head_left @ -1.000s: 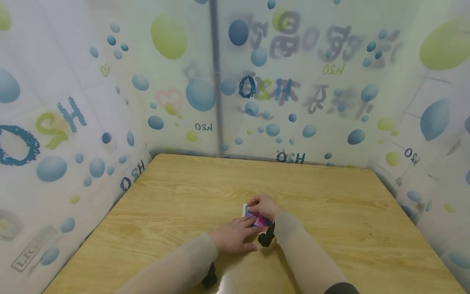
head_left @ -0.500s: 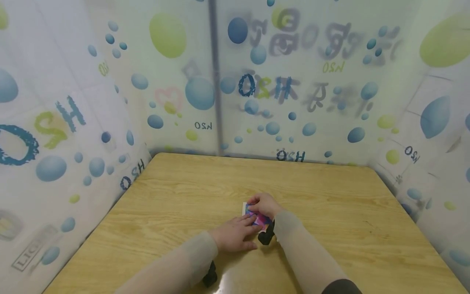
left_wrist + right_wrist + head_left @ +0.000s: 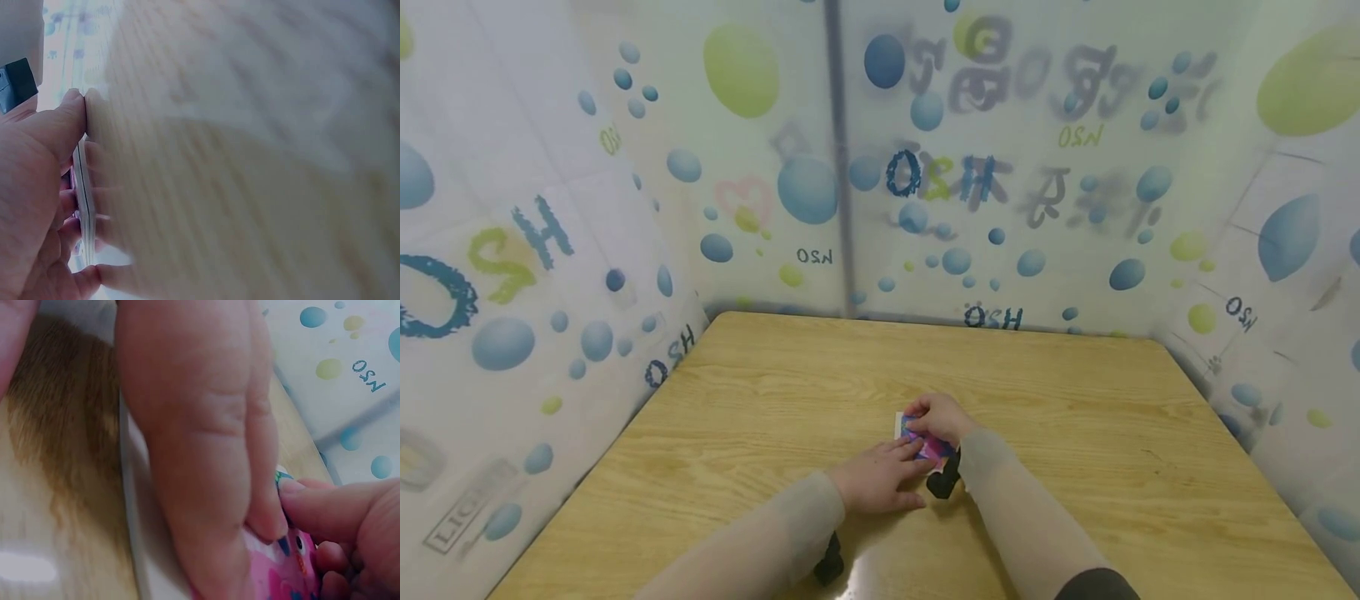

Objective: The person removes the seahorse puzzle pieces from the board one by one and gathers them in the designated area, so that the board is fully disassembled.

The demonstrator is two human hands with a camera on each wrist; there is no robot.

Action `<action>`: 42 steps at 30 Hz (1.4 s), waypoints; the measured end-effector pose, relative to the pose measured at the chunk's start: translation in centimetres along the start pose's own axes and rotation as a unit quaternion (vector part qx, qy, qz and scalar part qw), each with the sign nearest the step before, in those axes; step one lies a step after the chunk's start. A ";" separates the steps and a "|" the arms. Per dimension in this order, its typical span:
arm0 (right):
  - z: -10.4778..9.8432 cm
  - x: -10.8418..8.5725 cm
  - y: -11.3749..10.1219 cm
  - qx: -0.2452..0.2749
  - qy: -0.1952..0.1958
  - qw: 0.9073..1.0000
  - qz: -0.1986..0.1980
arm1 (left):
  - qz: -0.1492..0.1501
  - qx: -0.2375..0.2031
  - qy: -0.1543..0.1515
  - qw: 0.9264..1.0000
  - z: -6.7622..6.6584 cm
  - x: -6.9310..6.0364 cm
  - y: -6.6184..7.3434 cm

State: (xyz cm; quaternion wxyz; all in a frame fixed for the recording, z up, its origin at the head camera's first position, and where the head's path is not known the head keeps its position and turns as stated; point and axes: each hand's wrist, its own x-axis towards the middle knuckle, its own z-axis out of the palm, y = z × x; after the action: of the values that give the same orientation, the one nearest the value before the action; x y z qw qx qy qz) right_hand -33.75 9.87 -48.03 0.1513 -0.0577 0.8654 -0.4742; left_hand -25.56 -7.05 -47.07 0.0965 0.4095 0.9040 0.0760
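A small flat board [image 3: 932,451] with a pink and blue picture and a white border lies on the table. My left hand [image 3: 876,482] rests across it with fingers straight and spread, the thumb on the wood. In the left wrist view its pale edge [image 3: 85,200] shows under the fingers. On its far side my right hand [image 3: 942,419] is curled over the picture. Thumb and finger of the right hand [image 3: 369,531] pinch at the board's far part in the right wrist view. What exactly lies between those fingertips is hidden. Left-hand fingers [image 3: 200,444] cover much of the picture.
The wooden table [image 3: 775,375] reaches back to walls of printed cloth [image 3: 955,225] on three sides. Black wrist cameras sit under both cuffs, the right one [image 3: 943,479] close beside the board.
Both hands and the board keep almost the same place. The head view has shifted very slightly.
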 end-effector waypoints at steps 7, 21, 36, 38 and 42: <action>-0.1 0.0 0.0 -0.002 -0.001 1.000 0.010 | -0.006 -0.007 -0.006 1.000 0.0 0.0 0.0; -0.1 0.1 0.1 -0.002 0.001 1.000 0.020 | -0.014 -0.006 -0.012 1.000 -0.2 0.1 0.2; -0.2 0.1 0.1 0.020 -0.009 0.999 0.026 | -0.012 -0.007 -0.016 1.000 -0.3 0.1 0.2; -0.2 0.0 0.0 0.020 -0.009 0.999 0.025 | -0.013 -0.007 -0.016 1.000 -0.3 0.1 0.2; -0.3 -0.2 -0.1 0.032 -0.010 0.999 0.019 | -0.017 -0.007 -0.016 1.000 -0.2 0.1 0.2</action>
State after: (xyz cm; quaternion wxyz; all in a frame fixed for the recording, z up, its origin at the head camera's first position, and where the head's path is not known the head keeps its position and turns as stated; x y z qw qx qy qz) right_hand -33.64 10.08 -47.75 0.1707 -0.0409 0.8493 -0.4978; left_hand -25.56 -6.84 -46.82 0.1154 0.3944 0.9087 0.0739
